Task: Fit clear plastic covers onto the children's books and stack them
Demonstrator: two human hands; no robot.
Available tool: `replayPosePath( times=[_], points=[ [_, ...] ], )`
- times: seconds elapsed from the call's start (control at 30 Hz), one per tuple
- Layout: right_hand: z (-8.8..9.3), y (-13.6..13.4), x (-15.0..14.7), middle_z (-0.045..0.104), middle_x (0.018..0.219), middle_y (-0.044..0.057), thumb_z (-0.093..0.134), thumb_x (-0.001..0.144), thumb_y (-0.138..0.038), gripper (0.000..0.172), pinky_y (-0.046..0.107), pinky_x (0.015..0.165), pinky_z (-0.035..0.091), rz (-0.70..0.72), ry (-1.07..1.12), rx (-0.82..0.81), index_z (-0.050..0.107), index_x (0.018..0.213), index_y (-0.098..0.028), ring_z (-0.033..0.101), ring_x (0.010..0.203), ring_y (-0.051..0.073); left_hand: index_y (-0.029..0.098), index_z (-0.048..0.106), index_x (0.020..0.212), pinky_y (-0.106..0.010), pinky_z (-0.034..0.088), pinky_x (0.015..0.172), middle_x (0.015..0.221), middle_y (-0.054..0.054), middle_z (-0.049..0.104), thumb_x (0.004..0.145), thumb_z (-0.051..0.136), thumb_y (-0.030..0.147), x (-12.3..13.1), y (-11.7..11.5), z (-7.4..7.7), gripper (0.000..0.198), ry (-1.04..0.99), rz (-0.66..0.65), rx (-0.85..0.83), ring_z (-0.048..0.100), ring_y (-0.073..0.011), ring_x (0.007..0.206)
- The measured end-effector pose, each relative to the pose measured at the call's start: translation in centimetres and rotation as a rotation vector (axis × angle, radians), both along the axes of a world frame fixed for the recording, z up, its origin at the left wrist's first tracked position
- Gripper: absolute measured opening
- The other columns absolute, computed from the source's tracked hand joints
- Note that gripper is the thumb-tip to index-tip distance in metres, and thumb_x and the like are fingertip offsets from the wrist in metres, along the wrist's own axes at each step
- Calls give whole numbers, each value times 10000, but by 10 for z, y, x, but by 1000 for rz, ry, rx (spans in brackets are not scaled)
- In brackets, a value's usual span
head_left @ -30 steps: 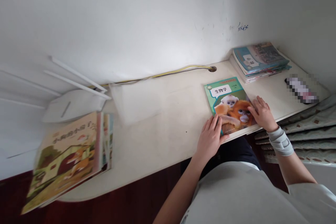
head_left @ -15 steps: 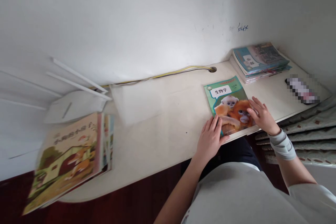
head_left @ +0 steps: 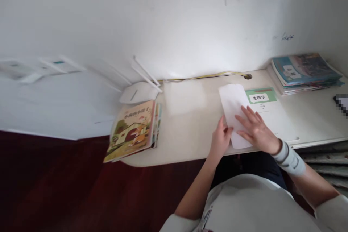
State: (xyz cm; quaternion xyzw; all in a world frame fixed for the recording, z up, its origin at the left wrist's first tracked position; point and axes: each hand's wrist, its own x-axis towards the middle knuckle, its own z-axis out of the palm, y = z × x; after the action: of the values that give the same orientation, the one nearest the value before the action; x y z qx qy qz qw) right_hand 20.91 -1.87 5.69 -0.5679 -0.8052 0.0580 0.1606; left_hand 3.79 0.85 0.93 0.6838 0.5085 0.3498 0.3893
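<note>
A biology textbook [head_left: 269, 110] lies open on the white desk [head_left: 187, 134], right of centre near the front edge. Its front cover [head_left: 231, 103] is folded back to the left, white inside face up. The title page shows a green label at the top. My right hand [head_left: 257, 130] lies flat across the cover and the spine, fingers spread. My left hand [head_left: 220, 140] is at the cover's lower left edge, fingers curled on that edge.
A pile of picture books [head_left: 133, 130] overhangs the desk's left end, with a white router [head_left: 137, 92] and its antennas behind. Another book stack [head_left: 306, 72] sits at the back right. A yellow cable [head_left: 206, 76] runs along the wall into a hole [head_left: 248, 76]. Dark red floor lies below.
The book's cover with the monkeys has been turned open to the left. My right hand moved onto the opened cover. The camera has swung to the left.
</note>
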Motion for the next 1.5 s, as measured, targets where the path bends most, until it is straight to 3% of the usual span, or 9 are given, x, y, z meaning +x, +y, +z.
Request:
replayPosePath(
  times=[0.1,0.17,0.27,0.47,0.73,0.93,1.27,1.4,1.5],
  points=[
    [4,34,0,130,1547,136,480,872,-480,590,608,1017,292,-49,-142,-74,393,1404,-240,107,1404,368,145,355,1385,-584,296,1045,1388,-190,455,856,539,346,1,2,-1,595,434,64,272,365,-352,1318],
    [1,50,-4,137,1545,144,509,849,-502,620,634,983,312,-48,-245,-155,400,1398,-235,116,1397,392,119,348,1391,-649,202,1054,1475,-218,304,836,572,369,-2,4,-3,649,636,110,303,193,-417,1375],
    [-8,58,-9,216,1525,153,488,858,-497,574,642,967,316,-10,-355,-194,446,1360,-222,173,1386,387,53,285,1412,-607,249,1056,1463,-279,277,848,553,387,-12,6,-7,708,739,99,237,228,-422,1358],
    [-17,56,-20,325,1478,173,445,885,-462,516,642,997,265,19,-408,-120,483,1321,-188,267,1361,359,42,209,1431,-441,361,1049,1466,-266,282,927,344,209,-27,11,-13,548,653,97,256,301,-291,1362],
    [-15,62,-33,373,1455,162,398,901,-477,527,650,1017,234,41,-394,-145,466,1335,-186,294,1349,358,129,163,1462,-406,492,908,1460,-209,339,918,304,166,-29,11,-14,563,509,149,200,462,-266,1267],
    [-18,64,-30,399,1442,151,381,909,-477,543,632,1043,216,93,-388,-152,428,1370,-192,334,1330,348,152,190,1458,-407,482,933,1367,-173,489,950,294,237,-35,9,-21,525,282,256,222,554,-226,1179],
    [-22,56,4,428,1427,130,390,917,-462,499,649,1026,219,112,-413,-143,460,1340,-208,319,1337,344,161,205,1452,-393,464,971,1358,-156,505,962,282,258,-34,6,-20,505,183,307,292,565,-198,1167],
    [-22,62,-10,388,1451,145,380,914,-482,536,626,1042,216,136,-392,-164,425,1371,-206,313,1343,337,176,233,1444,-383,462,981,1368,-141,497,960,276,245,-33,4,-18,490,248,255,332,529,-189,1208],
    [-24,72,-23,311,1489,159,367,909,-509,594,640,1037,210,173,-370,-214,353,1416,-199,287,1357,336,147,302,1414,-435,371,1065,1422,-157,425,956,298,264,-34,-2,-10,473,382,139,426,392,-210,1323]
  ],
)
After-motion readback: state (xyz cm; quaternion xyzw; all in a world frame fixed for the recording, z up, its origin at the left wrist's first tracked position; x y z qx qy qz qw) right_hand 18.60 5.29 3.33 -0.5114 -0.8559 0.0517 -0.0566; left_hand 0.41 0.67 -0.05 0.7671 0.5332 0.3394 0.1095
